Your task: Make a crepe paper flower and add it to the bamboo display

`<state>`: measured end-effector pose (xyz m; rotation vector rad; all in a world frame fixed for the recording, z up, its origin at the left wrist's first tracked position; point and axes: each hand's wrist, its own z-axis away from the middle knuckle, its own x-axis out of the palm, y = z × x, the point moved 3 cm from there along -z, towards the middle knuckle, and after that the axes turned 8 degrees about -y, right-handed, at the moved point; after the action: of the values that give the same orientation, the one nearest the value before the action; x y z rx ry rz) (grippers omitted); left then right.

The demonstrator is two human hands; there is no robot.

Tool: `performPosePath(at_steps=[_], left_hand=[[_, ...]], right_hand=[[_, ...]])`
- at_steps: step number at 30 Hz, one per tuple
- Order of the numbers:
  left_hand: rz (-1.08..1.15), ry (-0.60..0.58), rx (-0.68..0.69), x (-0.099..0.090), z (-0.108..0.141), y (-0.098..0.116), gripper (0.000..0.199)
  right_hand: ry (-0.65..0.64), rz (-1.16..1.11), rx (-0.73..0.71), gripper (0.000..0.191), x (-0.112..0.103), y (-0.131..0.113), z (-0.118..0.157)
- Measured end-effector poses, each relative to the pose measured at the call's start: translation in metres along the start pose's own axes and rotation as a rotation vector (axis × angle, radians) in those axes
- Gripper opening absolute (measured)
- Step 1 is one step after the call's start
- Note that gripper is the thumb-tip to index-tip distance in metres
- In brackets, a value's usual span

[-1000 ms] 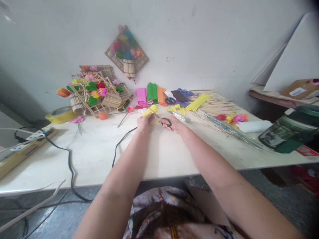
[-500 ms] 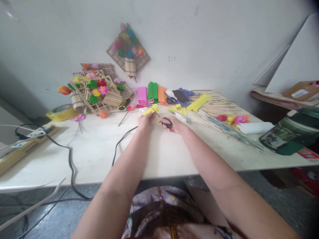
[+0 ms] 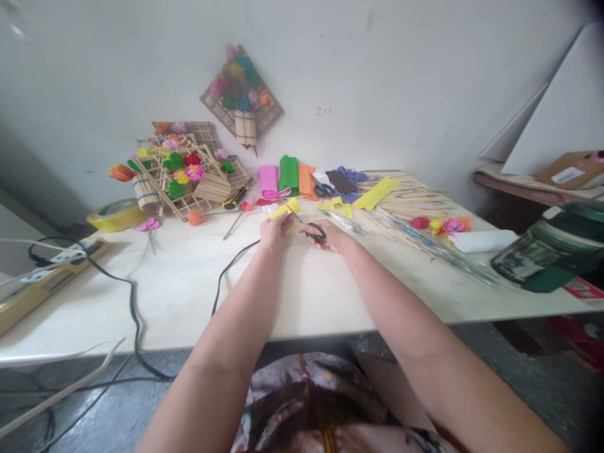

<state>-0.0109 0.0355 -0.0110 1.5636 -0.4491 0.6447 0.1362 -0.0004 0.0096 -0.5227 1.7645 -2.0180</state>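
The left hand (image 3: 275, 233) has its grip pinched on a piece of yellow paper (image 3: 289, 207), which juts out past the fingertips above the worktop (image 3: 321, 289); the right hand (image 3: 333, 236) has its grip wrapped around the black handles of the scissors (image 3: 311, 233); their blades reach toward the paper, though I cannot tell whether they touch; a yellow strip (image 3: 376, 193) lies farther off, beside thin sticks (image 3: 418, 204).

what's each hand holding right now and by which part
The right hand holds the scissors by their black handles; the left hand holds the yellow paper by its near edge, exact grip unclear.
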Motion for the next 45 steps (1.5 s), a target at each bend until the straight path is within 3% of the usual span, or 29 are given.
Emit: performPosePath(at_steps=[17, 30, 38, 45], left_hand=[[-0.028, -0.021, 0.018, 0.0, 0.0, -0.002, 0.011], [-0.079, -0.069, 0.032, -0.001, -0.001, -0.004, 0.016], [-0.094, -0.111, -0.041, 0.001, 0.001, 0.0, 0.009], [-0.111, -0.079, -0.065, 0.003, 0.004, 0.002, 0.012]], right_hand=[[0.028, -0.007, -0.002, 0.033, 0.0, 0.0, 0.001], [0.082, 0.02, -0.105, 0.035, -0.005, 0.004, -0.008], [0.062, 0.035, -0.128, 0.033, -0.01, 0.0, -0.002], [0.083, 0.06, -0.13, 0.03, -0.011, -0.002, -0.001]])
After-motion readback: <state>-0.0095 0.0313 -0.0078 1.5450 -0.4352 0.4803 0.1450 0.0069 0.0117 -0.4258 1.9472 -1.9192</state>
